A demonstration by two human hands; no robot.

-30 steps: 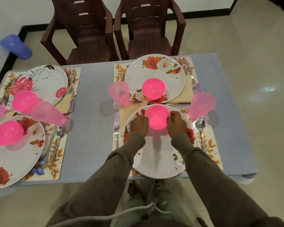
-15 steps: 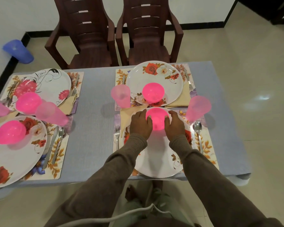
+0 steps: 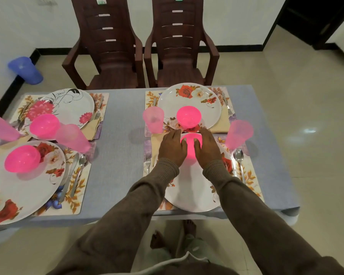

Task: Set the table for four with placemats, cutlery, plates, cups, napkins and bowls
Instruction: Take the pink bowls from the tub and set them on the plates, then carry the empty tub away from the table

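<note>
Both hands cup the near pink bowl [image 3: 191, 144] from either side, the left hand [image 3: 172, 146] and the right hand [image 3: 207, 147] curved against its walls with thumbs over the rim, so it sits held between them at the far edge of the near plate [image 3: 193, 187]. The risk, as I judge it, lies in how crowded that spot is: the bowl stands just beside the far plate [image 3: 189, 102], whose own bowl [image 3: 188, 117] is close behind the fingertips, and a push forward could knock the two settings together or ride the bowl off its plate rim. The right cup [image 3: 239, 133] and the middle cup [image 3: 153, 120] stand near the wrists (light plastic, by the look, and easy to tip), so a careless withdrawal of either sleeve could topple one. The near plate also overhangs the table [image 3: 119, 147] edge slightly, and downward pressure there might rock it. As for contents, every bowl and cup in view appears empty; the left settings' bowls [image 3: 22, 158] likewise hold nothing visible.
</note>
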